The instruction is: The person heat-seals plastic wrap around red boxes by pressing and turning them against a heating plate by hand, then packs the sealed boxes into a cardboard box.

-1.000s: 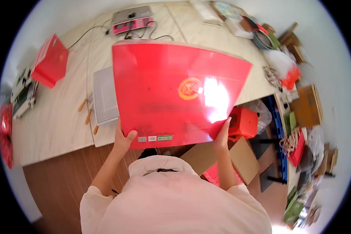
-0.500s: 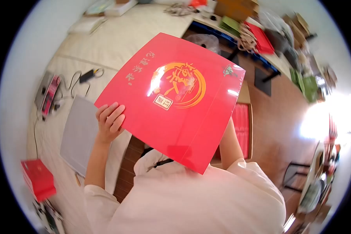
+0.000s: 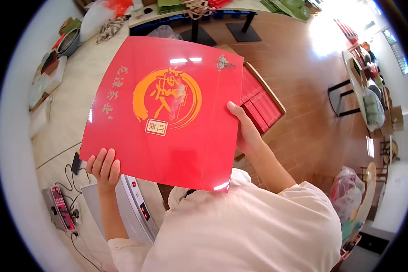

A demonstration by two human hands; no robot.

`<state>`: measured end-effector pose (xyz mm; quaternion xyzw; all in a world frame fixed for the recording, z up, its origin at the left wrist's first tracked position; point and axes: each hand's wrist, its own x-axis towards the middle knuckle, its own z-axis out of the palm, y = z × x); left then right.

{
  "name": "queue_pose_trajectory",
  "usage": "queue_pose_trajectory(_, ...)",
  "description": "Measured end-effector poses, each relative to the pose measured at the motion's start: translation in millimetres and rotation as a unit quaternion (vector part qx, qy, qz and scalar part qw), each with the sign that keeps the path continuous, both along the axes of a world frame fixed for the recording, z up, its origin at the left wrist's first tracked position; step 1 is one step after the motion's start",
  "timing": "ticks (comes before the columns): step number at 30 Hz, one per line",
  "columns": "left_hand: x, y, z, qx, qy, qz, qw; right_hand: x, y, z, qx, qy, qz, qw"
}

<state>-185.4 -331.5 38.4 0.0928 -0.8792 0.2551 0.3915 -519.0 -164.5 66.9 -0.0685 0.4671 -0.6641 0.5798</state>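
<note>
A large, flat red tea gift box (image 3: 122, 95) with a gold ring design and glossy film is held up in front of my chest. My left hand (image 3: 104, 168) grips its lower left corner, fingers over the printed face. On the opposite side, my right hand (image 3: 249, 133) clasps the edge, with the thumb on the front and the other fingers hidden behind. The box is tilted, its printed face toward me. Partly covered by it, a cardboard carton (image 3: 280, 108) stands at the right with several red packages (image 3: 263, 109) inside.
A grey machine with a lit panel (image 3: 140, 206) sits on the pale table (image 3: 54, 140) below my left hand. Near it are a pink power strip (image 3: 62, 207), cables and a black adapter (image 3: 76, 163). A black-legged table (image 3: 342, 90) stands far right.
My view has turned right. My right hand, hidden behind the gift box before, now shows its thumb on the right edge. The box has rotated to a more level pose, still in both hands.
</note>
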Motion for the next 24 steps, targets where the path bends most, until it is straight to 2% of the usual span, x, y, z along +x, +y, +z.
queue_pose_trajectory(2,2.5,-5.4,-5.7,0.012,0.003,-0.014,1.0,0.9,5.4,-2.3,-0.027,0.003,0.019,0.999)
queue_pose_trajectory(6,3.8,-6.8,-18.3,0.032,0.007,-0.043,0.999,8.6,7.6,-0.5,-0.006,-0.002,-0.033,0.999)
queue_pose_trajectory(9,2.5,6.6,-26.2,0.127,0.016,-0.046,0.991,4.4,7.0,-1.9,-0.024,0.047,-0.034,0.998)
queue_pose_trajectory(12,-12.6,36.4,-42.5,0.133,0.072,-0.037,0.988,17.9,-10.2,29.9,-0.029,0.125,-0.039,0.991)
queue_pose_trajectory(14,-30.8,68.3,-54.3,0.208,0.1,0.01,0.973,21.0,-31.9,49.1,-0.039,0.177,-0.02,0.983)
queue_pose_trajectory(16,-51.3,88.6,-51.5,0.35,0.061,-0.021,0.935,21.8,-56.9,65.1,-0.104,0.315,-0.009,0.943)
queue_pose_trajectory(17,-49.2,92.4,-48.4,0.341,0.079,0.008,0.937,25.8,-70.5,75.8,-0.133,0.367,0.008,0.921)
queue_pose_trajectory(18,-44.8,95.3,-45.2,0.432,0.084,0.046,0.897,32.0,-82.5,85.3,-0.153,0.372,0.043,0.915)
queue_pose_trajectory(19,-42.1,99.1,-43.5,0.518,0.097,0.08,0.846,35.9,-91.5,94.5,-0.16,0.51,0.055,0.844)
queue_pose_trajectory(20,-38.4,95.2,-51.7,0.565,0.169,0.069,0.804,42.3,-100.1,103.3,-0.174,0.635,0.061,0.75)
queue_pose_trajectory(21,-41.7,90.2,-45.8,0.582,0.225,0.032,0.78,53.4,-107.0,112.6,-0.224,0.645,0.073,0.727)
queue_pose_trajectory(22,-48.7,86.4,-36.9,0.593,0.281,-0.008,0.754,60.2,-111.0,121.3,-0.222,0.689,0.103,0.683)
queue_pose_trajectory(23,-59.3,87.7,-26.3,0.58,0.322,0.019,0.748,62.7,-123.1,119.1,-0.261,0.637,0.144,0.711)
queue_pose_trajectory(24,-72.3,87.7,-12.5,0.568,0.309,0.078,0.759,67.3,-135.5,116.4,-0.293,0.583,0.187,0.735)
